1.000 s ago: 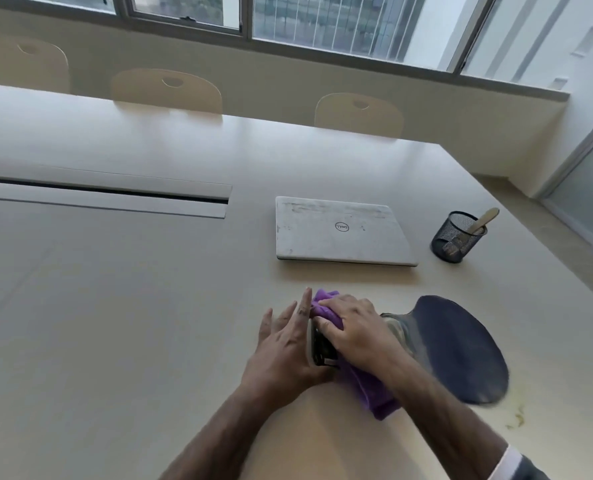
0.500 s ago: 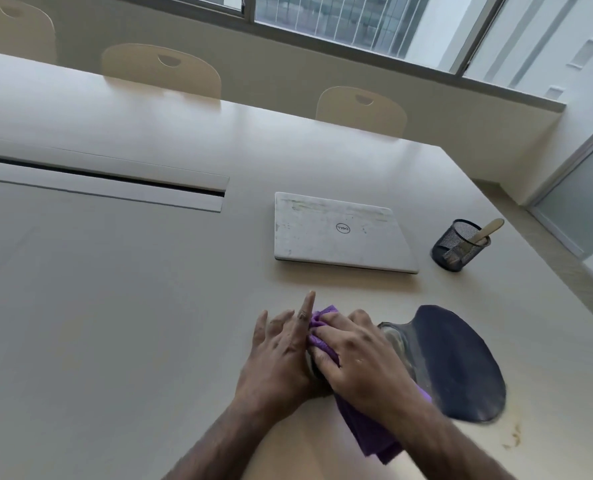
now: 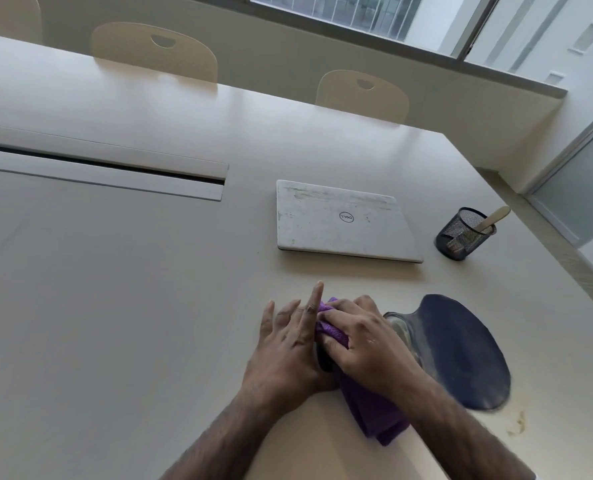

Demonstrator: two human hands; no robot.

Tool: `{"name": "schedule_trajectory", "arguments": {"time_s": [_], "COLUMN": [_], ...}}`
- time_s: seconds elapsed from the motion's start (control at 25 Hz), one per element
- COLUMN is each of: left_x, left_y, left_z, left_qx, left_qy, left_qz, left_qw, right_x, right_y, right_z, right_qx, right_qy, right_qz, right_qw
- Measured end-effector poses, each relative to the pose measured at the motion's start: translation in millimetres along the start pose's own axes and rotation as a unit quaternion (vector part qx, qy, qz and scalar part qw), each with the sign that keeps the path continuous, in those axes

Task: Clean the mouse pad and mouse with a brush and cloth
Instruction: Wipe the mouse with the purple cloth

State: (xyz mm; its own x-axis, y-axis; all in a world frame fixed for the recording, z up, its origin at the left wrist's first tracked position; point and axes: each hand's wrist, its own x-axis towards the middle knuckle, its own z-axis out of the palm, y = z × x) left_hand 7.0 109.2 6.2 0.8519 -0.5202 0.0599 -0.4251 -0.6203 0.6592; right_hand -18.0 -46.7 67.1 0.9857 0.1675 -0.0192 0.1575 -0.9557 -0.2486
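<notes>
Both hands meet at the near edge of the table (image 3: 115, 306). Right hand (image 3: 364, 344) presses a bunched purple cloth (image 3: 374, 410) onto the mouse (image 3: 324, 362), which is mostly hidden; only a dark sliver shows. Left hand (image 3: 288, 344) braces the mouse's left side, fingers spread flat. Dark mouse pad (image 3: 461, 351) just right of them. Brush (image 3: 492, 218) stands in a mesh cup (image 3: 461, 237), far right, beside a closed laptop (image 3: 343, 221).
</notes>
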Motion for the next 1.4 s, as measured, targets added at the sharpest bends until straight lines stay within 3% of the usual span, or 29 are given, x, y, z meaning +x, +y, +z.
{"name": "schedule_trajectory", "arguments": {"time_s": [0.64, 1.24, 1.4], "left_x": [-0.2, 1.8, 0.7], "left_y": [-4.2, -4.6, -2.2], "left_z": [0.9, 3.3, 2.9], "left_qx": [0.021, 0.023, 0.027], "left_qy": [-0.007, -0.004, -0.004], "left_qz": [0.013, 0.004, 0.002], "left_qw": [1.000, 1.000, 1.000], "right_x": [-32.1, -71.0, -71.3], "right_y": [-2.1, 16.3, 24.6], "right_z": [12.5, 30.1, 17.0], "right_qx": [-0.020, 0.092, 0.194], "right_qy": [0.056, 0.099, 0.120], "right_qz": [-0.047, -0.055, -0.052], "right_qw": [0.997, 0.989, 0.972]}}
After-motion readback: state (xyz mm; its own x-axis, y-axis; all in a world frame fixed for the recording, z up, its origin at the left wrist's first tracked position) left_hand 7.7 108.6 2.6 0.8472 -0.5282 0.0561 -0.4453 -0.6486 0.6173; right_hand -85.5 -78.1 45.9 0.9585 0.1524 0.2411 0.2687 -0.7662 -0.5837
